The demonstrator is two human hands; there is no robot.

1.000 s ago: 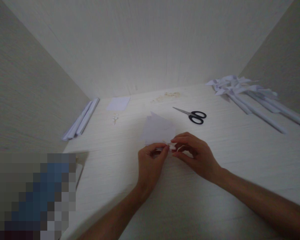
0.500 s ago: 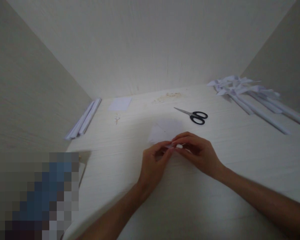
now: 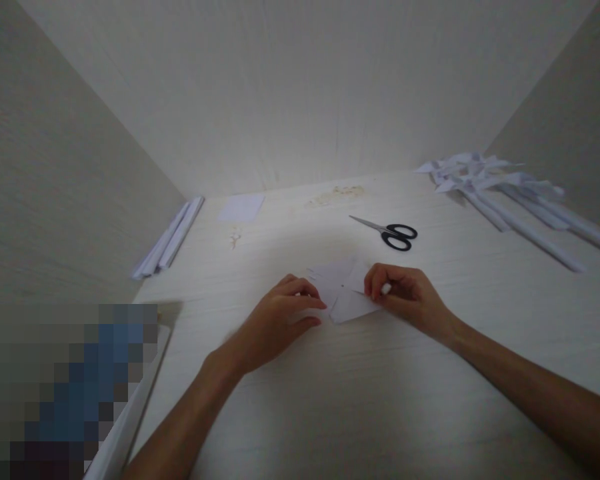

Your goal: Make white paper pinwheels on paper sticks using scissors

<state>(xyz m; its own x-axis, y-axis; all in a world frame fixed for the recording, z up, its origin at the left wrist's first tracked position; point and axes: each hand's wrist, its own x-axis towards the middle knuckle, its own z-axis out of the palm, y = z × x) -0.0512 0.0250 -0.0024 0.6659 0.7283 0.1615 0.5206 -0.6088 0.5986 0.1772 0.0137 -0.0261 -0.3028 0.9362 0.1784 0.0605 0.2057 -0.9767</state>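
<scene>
A white paper square (image 3: pixel 343 303) lies in front of me, with slits running in from its corners and a small dark dot at its middle. My right hand (image 3: pixel 403 293) pinches the paper's right corner between thumb and fingers. Also tucked in that hand is a small white piece (image 3: pixel 386 289), too small to identify. At the paper's left edge, my left hand (image 3: pixel 280 323) has its thumb and fingers apart and holds nothing. Black-handled scissors (image 3: pixel 397 237) rest beyond the right hand, blades pointing left.
Several paper pinwheels on rolled paper sticks (image 3: pixel 520 193) lie at the far right. White paper rolls (image 3: pixel 173 237) sit along the left wall. A plain paper square (image 3: pixel 241 207) and a heap of tan rubber bands (image 3: pixel 347 192) lie near the back wall.
My hands were together at the paper's near edge and have moved apart. The left went left and opened; the right shifted right. The paper has turned and come nearer.
</scene>
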